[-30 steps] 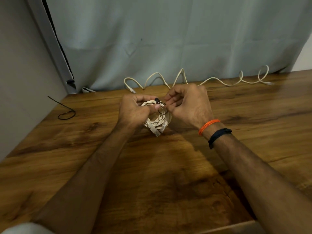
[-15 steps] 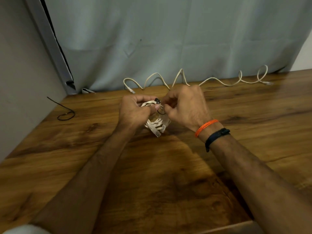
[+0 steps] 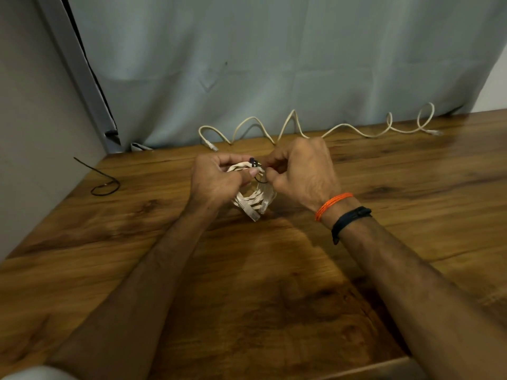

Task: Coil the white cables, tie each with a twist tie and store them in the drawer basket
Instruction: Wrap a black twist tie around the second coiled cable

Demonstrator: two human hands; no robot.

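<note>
A coiled white cable [image 3: 253,200] hangs between my hands just above the wooden table [image 3: 274,270]. My left hand [image 3: 216,182] pinches the top of the coil. A black twist tie [image 3: 253,162] wraps the coil's top, and my right hand [image 3: 304,174] pinches the tie's ends right beside it. The coil's plugs point down near the tabletop. A second white cable [image 3: 315,127] lies uncoiled in wavy loops along the back edge of the table. No drawer basket is in view.
A spare black twist tie [image 3: 104,185] lies on the table at the far left near the wall. A grey curtain [image 3: 274,64] hangs behind the table. The table's near edge shows at the lower right.
My right hand has shifted slightly while working the black tie at the top of the coil. The coil and my left hand have stayed almost in place.
</note>
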